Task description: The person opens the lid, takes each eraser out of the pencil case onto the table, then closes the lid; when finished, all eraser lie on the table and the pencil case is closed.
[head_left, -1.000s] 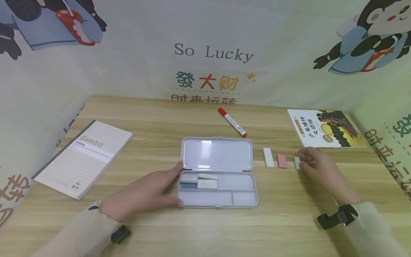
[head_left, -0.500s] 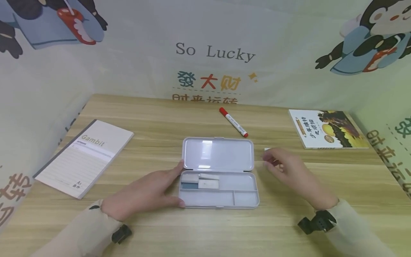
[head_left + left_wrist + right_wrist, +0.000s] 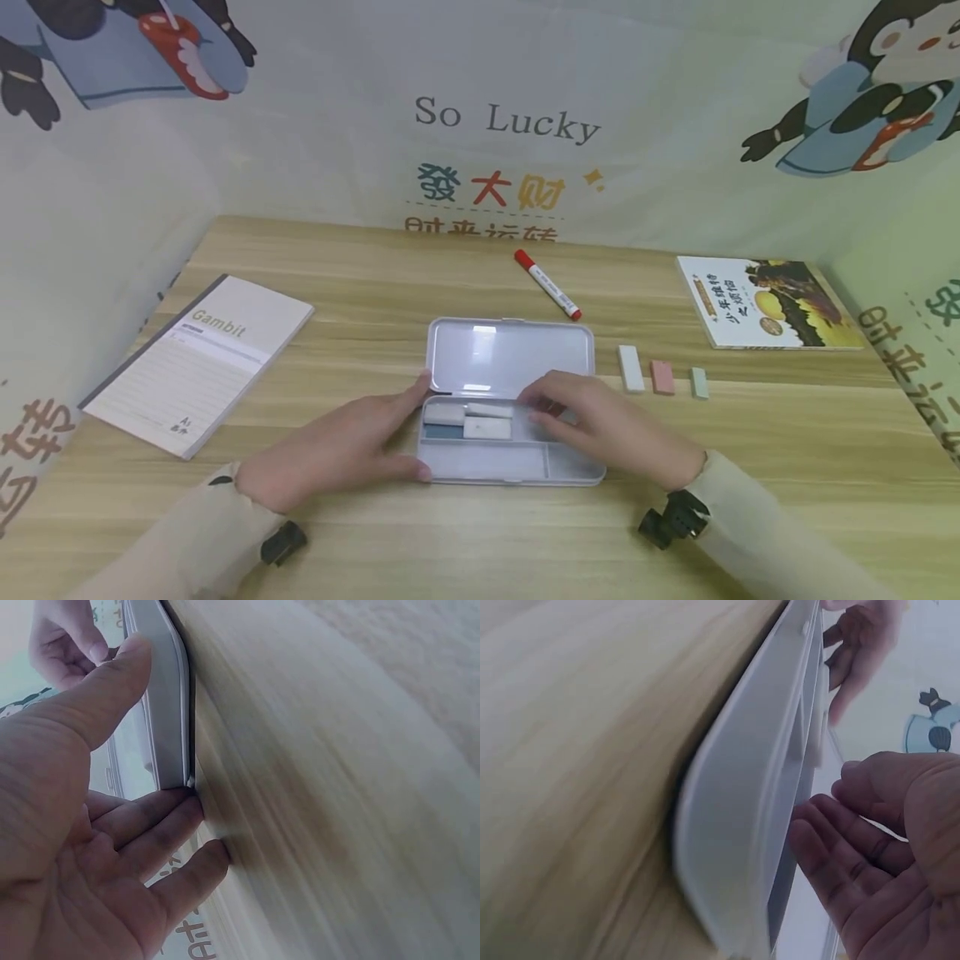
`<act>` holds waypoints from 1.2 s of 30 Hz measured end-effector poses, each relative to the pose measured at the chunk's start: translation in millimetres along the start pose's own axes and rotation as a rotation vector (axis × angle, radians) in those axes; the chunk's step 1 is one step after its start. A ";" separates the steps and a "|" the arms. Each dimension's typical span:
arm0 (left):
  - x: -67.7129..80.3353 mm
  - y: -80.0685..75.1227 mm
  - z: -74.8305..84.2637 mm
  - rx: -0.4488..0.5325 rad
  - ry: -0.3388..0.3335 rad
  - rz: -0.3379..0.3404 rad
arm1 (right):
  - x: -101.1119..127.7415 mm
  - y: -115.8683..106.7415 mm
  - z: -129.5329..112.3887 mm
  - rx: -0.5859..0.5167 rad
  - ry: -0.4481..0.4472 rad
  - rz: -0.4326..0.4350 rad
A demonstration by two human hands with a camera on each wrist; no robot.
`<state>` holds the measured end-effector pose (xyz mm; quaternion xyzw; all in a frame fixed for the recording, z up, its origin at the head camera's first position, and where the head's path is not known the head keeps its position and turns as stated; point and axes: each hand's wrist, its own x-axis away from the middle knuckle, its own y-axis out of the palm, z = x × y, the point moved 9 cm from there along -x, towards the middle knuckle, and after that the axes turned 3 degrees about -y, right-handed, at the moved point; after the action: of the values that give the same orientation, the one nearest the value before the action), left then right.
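Resting my left hand (image 3: 337, 454) flat against the left end of the open pencil case (image 3: 510, 400) at frame centre, fingers relaxed. My right hand (image 3: 600, 421) hovers over the case's tray, fingertips curled together; whether they pinch anything, I cannot tell. Three erasers (image 3: 660, 377) lie right of it.

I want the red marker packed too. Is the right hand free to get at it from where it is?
Probably yes. The right hand hovers over the open pencil case, and the red marker lies on bare table behind the flat lid, with nothing standing between.
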<state>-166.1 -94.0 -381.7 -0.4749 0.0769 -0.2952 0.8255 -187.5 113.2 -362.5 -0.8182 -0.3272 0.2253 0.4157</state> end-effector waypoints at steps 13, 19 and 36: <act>-0.8 -0.8 1.9 -0.002 -0.003 -0.001 | -32.5 13.8 -18.5 0.049 0.008 -0.087; -0.5 -1.3 2.2 -0.006 -0.007 -0.001 | -41.3 19.5 -25.2 0.157 -0.004 -0.110; -0.4 -1.0 1.4 0.002 -0.011 0.001 | -39.1 14.6 -23.0 0.240 -0.016 -0.137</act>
<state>-166.2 -93.1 -380.2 -0.4757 0.0723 -0.2921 0.8265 -194.4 66.3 -358.2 -0.7365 -0.3565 0.2405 0.5221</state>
